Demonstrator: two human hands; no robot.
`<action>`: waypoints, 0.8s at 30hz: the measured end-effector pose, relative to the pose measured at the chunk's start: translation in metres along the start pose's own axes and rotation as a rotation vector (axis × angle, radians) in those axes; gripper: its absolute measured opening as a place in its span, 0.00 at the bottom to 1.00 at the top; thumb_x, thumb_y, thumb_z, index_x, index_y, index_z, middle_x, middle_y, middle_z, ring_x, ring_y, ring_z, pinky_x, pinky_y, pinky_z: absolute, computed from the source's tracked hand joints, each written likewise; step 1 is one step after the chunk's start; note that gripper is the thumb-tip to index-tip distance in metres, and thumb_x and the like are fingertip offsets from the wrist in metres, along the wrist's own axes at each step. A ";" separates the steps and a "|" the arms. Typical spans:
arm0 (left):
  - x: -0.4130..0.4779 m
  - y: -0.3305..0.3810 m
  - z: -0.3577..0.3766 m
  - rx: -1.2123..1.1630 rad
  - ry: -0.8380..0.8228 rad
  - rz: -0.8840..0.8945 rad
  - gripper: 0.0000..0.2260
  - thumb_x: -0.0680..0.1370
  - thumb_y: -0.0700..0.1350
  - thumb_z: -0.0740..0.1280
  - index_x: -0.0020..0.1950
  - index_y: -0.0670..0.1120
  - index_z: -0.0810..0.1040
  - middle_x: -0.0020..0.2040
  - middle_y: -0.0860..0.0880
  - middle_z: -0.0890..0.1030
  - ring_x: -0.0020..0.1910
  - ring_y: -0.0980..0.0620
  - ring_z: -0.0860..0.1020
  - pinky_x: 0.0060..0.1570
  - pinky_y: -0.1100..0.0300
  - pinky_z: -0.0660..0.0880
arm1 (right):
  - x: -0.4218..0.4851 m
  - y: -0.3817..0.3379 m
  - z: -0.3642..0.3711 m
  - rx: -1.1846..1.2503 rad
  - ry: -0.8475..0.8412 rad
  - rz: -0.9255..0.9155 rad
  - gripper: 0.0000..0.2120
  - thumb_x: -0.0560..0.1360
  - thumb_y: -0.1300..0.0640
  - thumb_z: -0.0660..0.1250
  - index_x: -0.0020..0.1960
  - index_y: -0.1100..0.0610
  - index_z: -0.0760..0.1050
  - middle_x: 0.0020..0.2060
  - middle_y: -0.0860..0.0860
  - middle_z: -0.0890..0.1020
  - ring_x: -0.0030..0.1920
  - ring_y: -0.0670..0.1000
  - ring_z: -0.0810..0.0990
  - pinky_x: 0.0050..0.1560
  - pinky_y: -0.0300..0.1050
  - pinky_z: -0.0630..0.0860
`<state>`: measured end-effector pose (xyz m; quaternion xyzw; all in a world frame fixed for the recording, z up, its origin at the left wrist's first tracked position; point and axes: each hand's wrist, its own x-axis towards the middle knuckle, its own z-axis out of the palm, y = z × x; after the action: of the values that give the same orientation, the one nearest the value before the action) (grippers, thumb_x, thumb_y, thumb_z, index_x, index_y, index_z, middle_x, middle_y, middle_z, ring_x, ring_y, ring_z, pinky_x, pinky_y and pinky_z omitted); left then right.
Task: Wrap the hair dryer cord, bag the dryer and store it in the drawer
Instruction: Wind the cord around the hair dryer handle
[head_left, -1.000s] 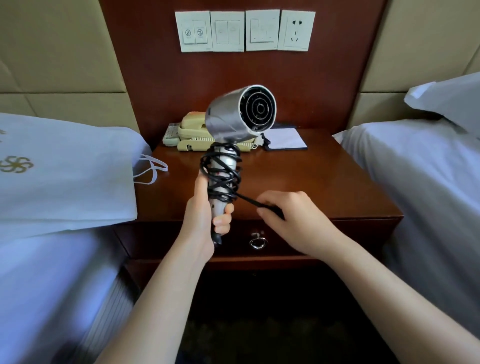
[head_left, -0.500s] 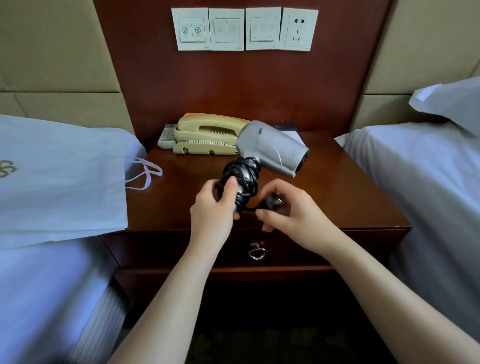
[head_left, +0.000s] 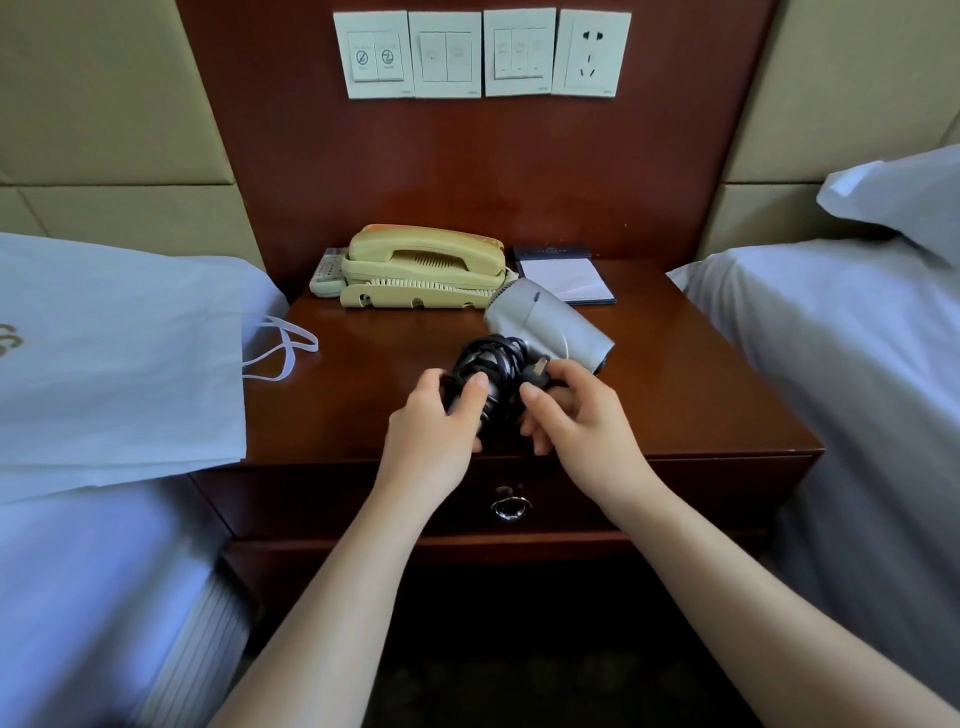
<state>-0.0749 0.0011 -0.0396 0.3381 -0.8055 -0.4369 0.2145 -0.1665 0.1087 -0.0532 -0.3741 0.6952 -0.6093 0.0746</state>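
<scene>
Nearest me, the drawer (head_left: 675, 499) is closed, its ring pull (head_left: 510, 508) hanging just below my wrists. Above its front edge my left hand (head_left: 431, 436) curls round the dryer's handle, thumb pressed on the black cord (head_left: 488, 364) coiled thickly about it. My right hand (head_left: 582, 431) is curled too, thumb and fingers pinching the plug (head_left: 537, 371) against the coils. The dryer (head_left: 550, 327) is held just over the nightstand (head_left: 701, 395), its silver barrel tilted away to the right; I cannot tell whether it touches the wood. To the left, a white bag (head_left: 119, 364) lies flat on the bed, its handles hanging over the nightstand's edge. Further back sit a cream phone (head_left: 423, 270), a remote (head_left: 327, 273) beside it and a notepad (head_left: 566, 278). Wall switches (head_left: 483, 52) are mounted above.
</scene>
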 end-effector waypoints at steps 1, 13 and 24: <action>0.000 0.000 -0.002 0.015 -0.018 -0.008 0.20 0.77 0.60 0.56 0.63 0.50 0.69 0.35 0.51 0.80 0.36 0.51 0.80 0.46 0.53 0.77 | 0.000 0.001 0.001 0.010 0.009 0.010 0.07 0.77 0.57 0.63 0.48 0.46 0.69 0.27 0.49 0.79 0.24 0.43 0.73 0.32 0.35 0.71; 0.004 -0.008 -0.017 0.156 -0.044 0.013 0.22 0.77 0.56 0.49 0.68 0.56 0.70 0.59 0.49 0.80 0.56 0.43 0.78 0.60 0.48 0.72 | 0.002 0.003 0.004 -0.005 -0.001 0.005 0.04 0.79 0.55 0.59 0.54 0.52 0.69 0.25 0.48 0.77 0.24 0.42 0.72 0.31 0.33 0.69; -0.008 -0.009 -0.030 -0.248 -0.093 0.102 0.13 0.76 0.41 0.66 0.57 0.54 0.74 0.44 0.58 0.79 0.45 0.62 0.78 0.41 0.74 0.73 | -0.003 0.006 0.007 -0.136 0.101 -0.104 0.08 0.77 0.54 0.63 0.56 0.54 0.74 0.45 0.48 0.78 0.45 0.48 0.79 0.46 0.49 0.78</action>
<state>-0.0470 -0.0136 -0.0318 0.2470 -0.7705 -0.5370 0.2389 -0.1631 0.1047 -0.0619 -0.3828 0.7174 -0.5818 -0.0180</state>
